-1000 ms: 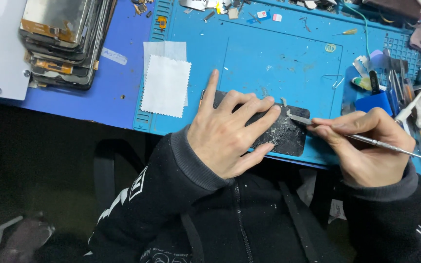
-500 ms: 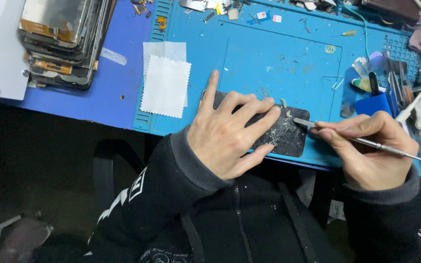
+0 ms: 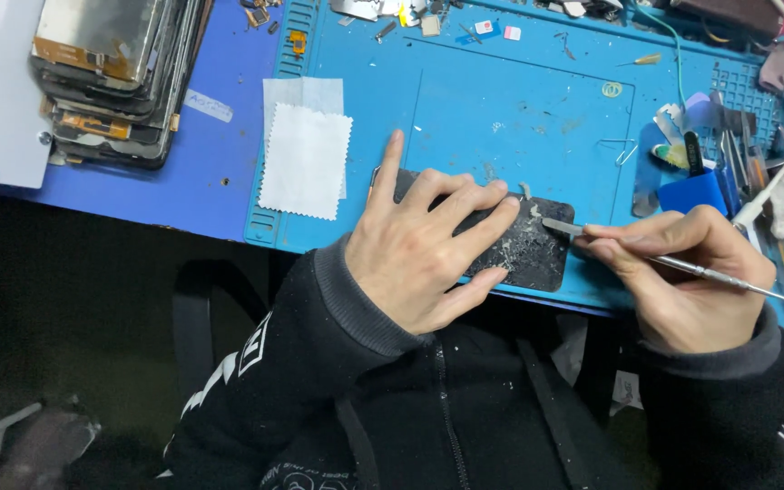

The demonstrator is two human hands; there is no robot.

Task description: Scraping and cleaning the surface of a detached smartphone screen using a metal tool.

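- Since a second ago your right hand (image 3: pixel 682 272) has barely shifted: the blade of the metal scraper (image 3: pixel 673 263) sat on the dark panel's right edge then and sits there now, drawn only slightly outward.
- Nearest you, your left hand (image 3: pixel 424 249) lies flat and open on the dark panel (image 3: pixel 524 249), fingers spread and pressing it down to the blue mat (image 3: pixel 519 118); it grips nothing.
- Your right hand is closed around the scraper in a pen grip, thumb and forefinger pinched near the blade, the handle running out to the right.
- The step in hand looks like scraping pale residue off the panel's right end, where flecks and crumbs lie thick.
- The next stroke likely calls for a shallow blade angle and firm downward pressure from the left hand so the panel does not slide.
- The panel lies between your hands, under the left one and touching the scraper's tip, near the front edge of the tabletop (image 3: pixel 215 181).
- Farther out, a white cloth (image 3: pixel 306 161) lies left of the panel.
- Farthest left stands a stack of old screens (image 3: pixel 111 77).
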